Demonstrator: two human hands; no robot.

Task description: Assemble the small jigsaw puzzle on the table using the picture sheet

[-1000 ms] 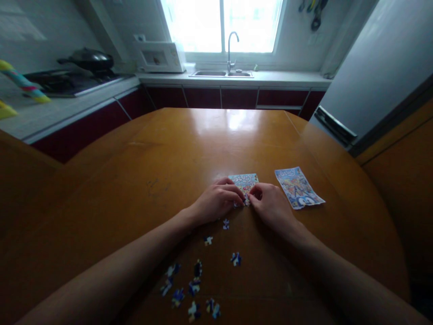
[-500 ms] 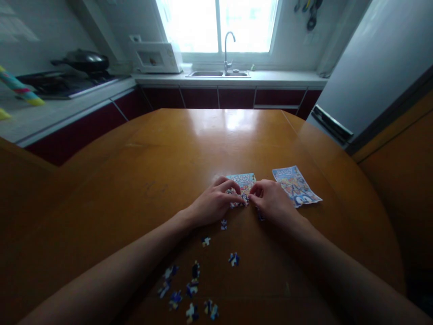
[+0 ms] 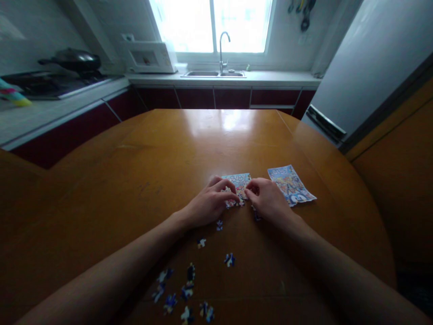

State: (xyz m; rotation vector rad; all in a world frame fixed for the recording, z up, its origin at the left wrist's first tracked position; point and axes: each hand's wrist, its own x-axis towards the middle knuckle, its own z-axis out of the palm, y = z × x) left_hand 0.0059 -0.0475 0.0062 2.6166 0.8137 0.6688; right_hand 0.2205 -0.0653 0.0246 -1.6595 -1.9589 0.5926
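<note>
A partly assembled jigsaw puzzle (image 3: 242, 180), with a crowded colourful picture, lies flat on the wooden table. My left hand (image 3: 214, 198) rests on its left and lower part, with thumb and forefinger apart and their tips touching it. At the puzzle's right edge, my right hand (image 3: 265, 197) has thumb and forefinger pinched together, seemingly on a small puzzle piece that the fingers mostly hide. Another piece (image 3: 256, 214) shows partly under the right hand. Nearer me lie loose puzzle pieces, among them a single one (image 3: 229, 259) and another (image 3: 201, 243).
A printed picture sheet (image 3: 291, 184) lies right of the puzzle. Several more loose pieces (image 3: 170, 302) are scattered by my left forearm. Beyond the table (image 3: 169, 140) are a counter with a sink (image 3: 203, 73), a microwave (image 3: 149, 58) and a stove with a lidded pan (image 3: 76, 59).
My right hand's fingertips have shifted slightly up along the puzzle's right edge, away from the left fingertips. My left hand stays on the puzzle. The whole view has shifted a little.
</note>
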